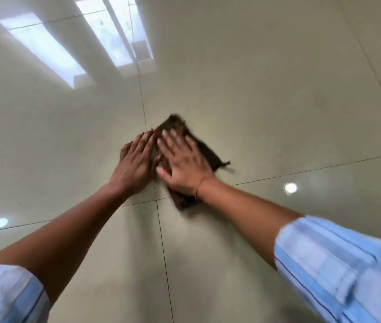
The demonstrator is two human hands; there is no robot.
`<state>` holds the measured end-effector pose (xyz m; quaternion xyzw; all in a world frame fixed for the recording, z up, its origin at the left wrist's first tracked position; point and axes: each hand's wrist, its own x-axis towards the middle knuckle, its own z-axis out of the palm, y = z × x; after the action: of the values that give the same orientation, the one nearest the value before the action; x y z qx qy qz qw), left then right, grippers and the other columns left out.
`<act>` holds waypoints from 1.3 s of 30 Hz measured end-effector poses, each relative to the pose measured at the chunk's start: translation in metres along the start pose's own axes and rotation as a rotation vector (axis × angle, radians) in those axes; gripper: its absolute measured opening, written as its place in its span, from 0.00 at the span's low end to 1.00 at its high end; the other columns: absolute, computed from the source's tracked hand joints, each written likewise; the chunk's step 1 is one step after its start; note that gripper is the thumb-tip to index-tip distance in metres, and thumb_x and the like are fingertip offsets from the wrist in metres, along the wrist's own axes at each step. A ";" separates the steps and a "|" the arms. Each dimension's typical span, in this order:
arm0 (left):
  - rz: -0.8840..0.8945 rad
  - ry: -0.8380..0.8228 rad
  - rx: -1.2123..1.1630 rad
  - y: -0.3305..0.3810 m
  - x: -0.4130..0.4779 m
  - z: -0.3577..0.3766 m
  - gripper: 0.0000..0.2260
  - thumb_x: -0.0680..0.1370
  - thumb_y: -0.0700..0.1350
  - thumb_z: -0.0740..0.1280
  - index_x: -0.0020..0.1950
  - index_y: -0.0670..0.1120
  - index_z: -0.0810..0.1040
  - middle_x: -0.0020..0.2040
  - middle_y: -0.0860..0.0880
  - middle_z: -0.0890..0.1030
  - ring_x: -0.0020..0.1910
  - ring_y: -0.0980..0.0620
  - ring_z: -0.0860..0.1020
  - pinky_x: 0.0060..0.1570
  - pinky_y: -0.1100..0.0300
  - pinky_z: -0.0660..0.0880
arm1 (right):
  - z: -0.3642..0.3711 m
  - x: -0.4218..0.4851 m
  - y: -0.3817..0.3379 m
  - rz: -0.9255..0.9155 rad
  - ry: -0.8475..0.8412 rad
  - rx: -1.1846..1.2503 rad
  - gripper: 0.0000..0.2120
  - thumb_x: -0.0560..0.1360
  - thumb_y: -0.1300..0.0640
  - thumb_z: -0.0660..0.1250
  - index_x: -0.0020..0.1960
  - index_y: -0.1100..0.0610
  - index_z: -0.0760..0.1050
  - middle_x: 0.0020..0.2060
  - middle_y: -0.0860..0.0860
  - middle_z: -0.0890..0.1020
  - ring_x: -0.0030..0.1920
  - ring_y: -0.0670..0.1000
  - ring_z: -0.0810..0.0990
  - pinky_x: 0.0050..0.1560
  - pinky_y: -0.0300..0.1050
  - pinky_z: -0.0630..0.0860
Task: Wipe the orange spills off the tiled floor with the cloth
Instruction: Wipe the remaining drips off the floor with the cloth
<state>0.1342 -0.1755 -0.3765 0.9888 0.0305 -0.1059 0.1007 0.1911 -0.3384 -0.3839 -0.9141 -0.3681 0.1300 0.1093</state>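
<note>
A dark brown cloth [204,149] lies flat on the glossy beige tiled floor [266,101], just right of where the tile joints cross. My right hand [182,164] presses down on the cloth with straight, spread fingers and covers its middle. My left hand [135,162] lies flat beside it on the left, fingers straight, its fingertips touching the cloth's left edge. The cloth and right hand are blurred. No orange spill shows on the tiles around the cloth.
The floor spreads out on all sides with dark grout lines [161,229]. It mirrors bright window strips [44,47] at the top left and small round lights [290,188]. My rolled light-blue sleeves [338,264] fill the lower corners.
</note>
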 end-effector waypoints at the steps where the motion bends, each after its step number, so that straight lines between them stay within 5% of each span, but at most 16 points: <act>1: 0.020 -0.012 -0.002 -0.003 -0.001 0.000 0.31 0.80 0.59 0.47 0.78 0.43 0.55 0.79 0.45 0.56 0.77 0.46 0.54 0.73 0.49 0.52 | 0.004 -0.024 -0.004 -0.059 -0.008 0.005 0.35 0.76 0.38 0.53 0.78 0.54 0.55 0.79 0.53 0.55 0.78 0.52 0.50 0.76 0.55 0.49; 5: 0.039 0.004 -0.041 -0.005 -0.004 -0.001 0.32 0.79 0.59 0.49 0.78 0.42 0.55 0.79 0.45 0.56 0.78 0.47 0.54 0.73 0.51 0.51 | -0.008 -0.056 0.068 -0.027 0.041 -0.022 0.35 0.74 0.40 0.51 0.78 0.53 0.59 0.77 0.54 0.60 0.77 0.54 0.57 0.73 0.57 0.58; 8: 0.029 0.033 0.008 -0.004 -0.005 0.004 0.31 0.79 0.58 0.50 0.78 0.42 0.56 0.79 0.45 0.57 0.77 0.46 0.55 0.73 0.51 0.52 | -0.031 -0.001 0.108 0.275 0.100 -0.022 0.38 0.74 0.36 0.45 0.79 0.52 0.53 0.79 0.54 0.53 0.78 0.54 0.50 0.75 0.56 0.49; 11: 0.018 0.054 0.037 -0.002 -0.003 0.007 0.31 0.80 0.57 0.50 0.78 0.42 0.55 0.79 0.45 0.57 0.77 0.47 0.55 0.73 0.52 0.51 | -0.039 0.071 0.096 0.411 0.114 -0.009 0.35 0.78 0.36 0.49 0.79 0.53 0.49 0.79 0.53 0.49 0.79 0.53 0.44 0.76 0.54 0.42; 15: 0.029 0.084 0.057 -0.005 -0.002 0.009 0.30 0.80 0.57 0.50 0.78 0.43 0.54 0.79 0.46 0.57 0.77 0.49 0.55 0.73 0.52 0.51 | -0.041 0.118 0.080 0.328 0.072 -0.029 0.34 0.79 0.38 0.51 0.80 0.52 0.47 0.79 0.52 0.47 0.79 0.52 0.43 0.76 0.54 0.41; 20: 0.021 0.083 0.048 -0.004 -0.003 0.006 0.30 0.79 0.57 0.51 0.78 0.42 0.58 0.78 0.46 0.59 0.77 0.48 0.57 0.72 0.52 0.53 | -0.045 0.070 0.107 -0.022 0.016 -0.079 0.36 0.74 0.37 0.45 0.79 0.50 0.54 0.79 0.51 0.54 0.78 0.52 0.50 0.76 0.54 0.50; 24: 0.027 0.099 0.051 -0.004 -0.003 0.009 0.30 0.79 0.57 0.52 0.77 0.42 0.59 0.78 0.46 0.60 0.76 0.48 0.58 0.72 0.52 0.54 | -0.052 0.114 0.108 0.437 0.115 -0.040 0.34 0.78 0.39 0.52 0.79 0.52 0.51 0.79 0.53 0.51 0.79 0.53 0.46 0.75 0.54 0.45; 29: 0.033 0.094 0.050 -0.005 -0.003 0.006 0.30 0.79 0.56 0.54 0.77 0.41 0.60 0.77 0.45 0.61 0.76 0.48 0.59 0.72 0.52 0.55 | -0.032 0.106 0.052 -0.118 -0.028 -0.106 0.34 0.75 0.38 0.46 0.79 0.50 0.54 0.79 0.51 0.54 0.78 0.51 0.50 0.75 0.52 0.48; 33: 0.036 0.106 0.015 -0.006 -0.002 0.009 0.30 0.79 0.56 0.55 0.77 0.42 0.59 0.78 0.46 0.59 0.77 0.49 0.57 0.73 0.52 0.55 | -0.052 0.146 0.074 0.101 0.006 -0.072 0.29 0.79 0.42 0.49 0.79 0.49 0.53 0.79 0.50 0.53 0.78 0.52 0.48 0.76 0.55 0.48; 37: 0.037 0.103 0.008 -0.009 -0.003 0.009 0.30 0.79 0.57 0.55 0.77 0.42 0.59 0.78 0.46 0.59 0.77 0.49 0.57 0.73 0.51 0.56 | -0.033 0.124 0.046 -0.297 -0.052 -0.129 0.30 0.77 0.41 0.44 0.78 0.48 0.57 0.78 0.48 0.56 0.78 0.50 0.51 0.75 0.52 0.51; 39: 0.043 0.103 0.000 -0.009 -0.003 0.009 0.30 0.79 0.57 0.55 0.77 0.42 0.60 0.78 0.47 0.59 0.77 0.49 0.57 0.72 0.51 0.56 | -0.036 0.114 0.065 -0.091 0.013 -0.068 0.32 0.76 0.41 0.44 0.78 0.48 0.58 0.78 0.49 0.57 0.78 0.51 0.52 0.75 0.54 0.52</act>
<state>0.1284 -0.1689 -0.3860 0.9933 0.0146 -0.0530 0.1012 0.3236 -0.3083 -0.3867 -0.9005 -0.4127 0.1063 0.0864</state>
